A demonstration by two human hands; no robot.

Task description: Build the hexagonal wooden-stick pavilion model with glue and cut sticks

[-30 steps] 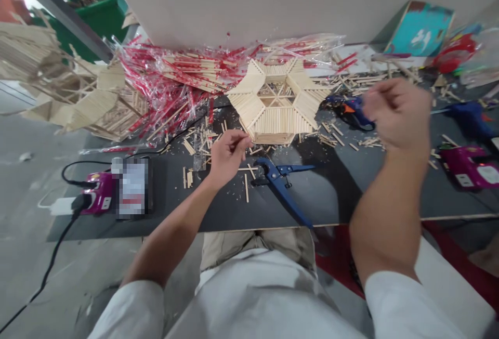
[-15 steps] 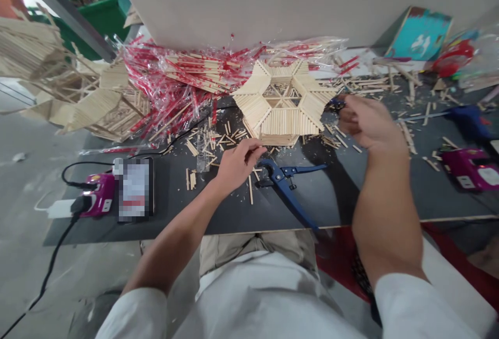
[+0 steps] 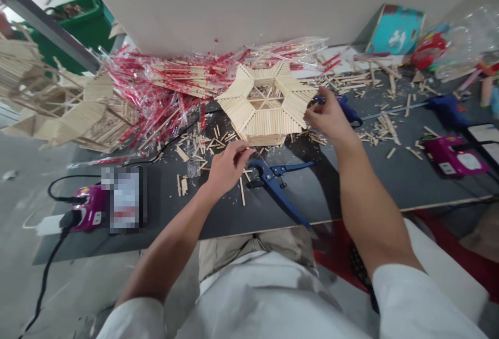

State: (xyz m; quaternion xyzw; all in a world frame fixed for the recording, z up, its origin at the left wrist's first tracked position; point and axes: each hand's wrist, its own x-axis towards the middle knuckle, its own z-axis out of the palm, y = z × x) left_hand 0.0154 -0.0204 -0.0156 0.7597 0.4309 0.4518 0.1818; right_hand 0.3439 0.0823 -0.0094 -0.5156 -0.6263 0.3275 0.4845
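Note:
A six-sided frame of glued thin wooden sticks, open in its middle, sits on the dark table. My left hand is closed in a pinch just below its front left corner; whatever the fingertips hold is too small to name. At the frame's right corner, my right hand has its fingers curled together, and what lies between them is hidden. Behind this hand shows a blue tool, partly covered. Blue-handled cutters lie in front of the frame, close to my left hand.
Red-tipped sticks in plastic wrap are heaped at the back. A larger stick construction stands left. Purple power blocks and a phone lie at the sides. A blue glue gun rests right, among scattered stick pieces.
My right hand has come inward and lower, from near the blue tool to the frame's right corner, leaving more of that tool visible. My left hand keeps its pinch. The camera view has shifted.

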